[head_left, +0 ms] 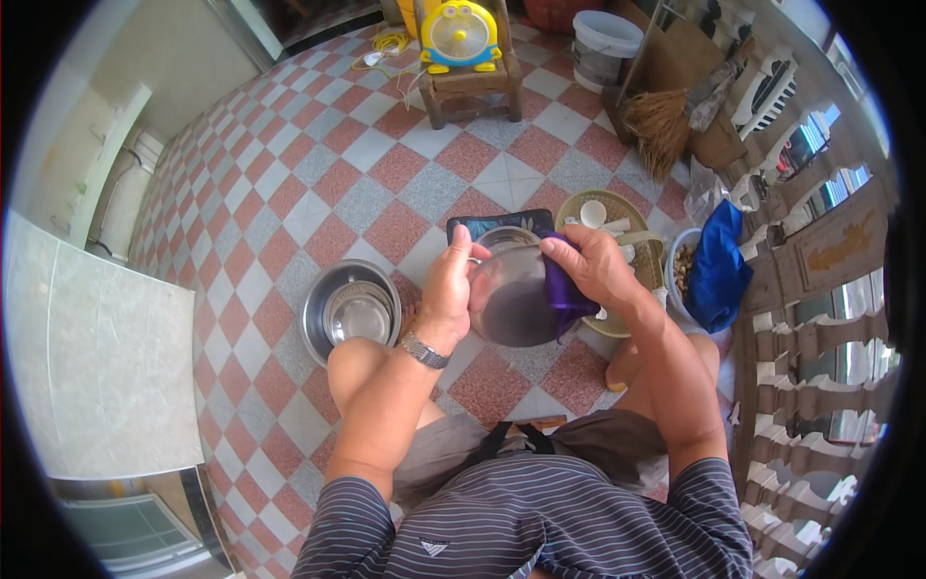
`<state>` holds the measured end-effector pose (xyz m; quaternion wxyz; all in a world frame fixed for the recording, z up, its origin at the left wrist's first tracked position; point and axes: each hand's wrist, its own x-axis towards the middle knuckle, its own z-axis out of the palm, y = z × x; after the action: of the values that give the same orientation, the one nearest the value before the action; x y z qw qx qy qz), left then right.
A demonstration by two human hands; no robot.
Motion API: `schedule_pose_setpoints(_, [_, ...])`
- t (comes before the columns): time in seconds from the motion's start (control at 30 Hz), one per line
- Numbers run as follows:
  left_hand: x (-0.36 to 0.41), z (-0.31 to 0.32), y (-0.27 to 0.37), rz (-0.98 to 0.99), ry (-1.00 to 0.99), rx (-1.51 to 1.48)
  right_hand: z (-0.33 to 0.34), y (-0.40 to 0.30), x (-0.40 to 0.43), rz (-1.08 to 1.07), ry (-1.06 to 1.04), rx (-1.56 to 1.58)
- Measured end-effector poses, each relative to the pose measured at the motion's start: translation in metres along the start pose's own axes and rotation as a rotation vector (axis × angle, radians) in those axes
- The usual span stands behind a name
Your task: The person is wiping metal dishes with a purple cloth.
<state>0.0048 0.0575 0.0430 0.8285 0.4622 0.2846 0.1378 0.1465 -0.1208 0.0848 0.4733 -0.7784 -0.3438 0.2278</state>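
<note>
Between my hands is a metal bowl (517,297), tilted on its side. My left hand (450,286) holds its left edge, thumb raised. With my right hand (593,264) I grip the opposite edge through a purple cloth (568,289), which hangs down the bowl's side. Behind the bowl, another round metal vessel (510,235) sits on a dark patterned tray or mat (463,226), partly hidden. On the floor at the left, a large metal basin (315,307) contains smaller metal bowls (359,316). A woven basket (640,213) with white items, one a small cup (593,214), lies beyond my right hand.
Right of the basket stands a tub (676,289) of small brown pieces, a blue cloth (720,271) over its side. Further off are a yellow toy-shaped fan (461,36) on a wooden chair (470,87), a white bucket (604,51) and a straw broom (658,127). A balustrade (810,394) runs along the right.
</note>
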Motion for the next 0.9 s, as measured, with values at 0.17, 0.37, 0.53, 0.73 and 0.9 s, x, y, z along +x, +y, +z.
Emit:
schedule_pose_setpoints(0.17, [0.002, -0.003, 0.005, 0.016, 0.025, -0.207, -0.003, 0.012, 0.008, 0.010, 0.122, 0.131])
schedule_pose_setpoints(0.37, [-0.006, 0.007, 0.017, -0.039, 0.068, -0.594, -0.003, 0.021, 0.016, 0.123, 0.292, 0.580])
schedule_pose_setpoints(0.53, [-0.012, 0.019, 0.021, -0.054, -0.119, -0.696, 0.023, 0.049, 0.014, 0.120, 0.398, 0.891])
schedule_pose_setpoints(0.73, [-0.006, 0.010, 0.004, -0.017, -0.181, -0.627, 0.032, 0.029, 0.012, 0.263, 0.469, 1.038])
schedule_pose_setpoints(0.9, [-0.004, 0.006, 0.008, 0.039, -0.228, -0.500, 0.008, 0.026, 0.016, 0.290, 0.374, 0.791])
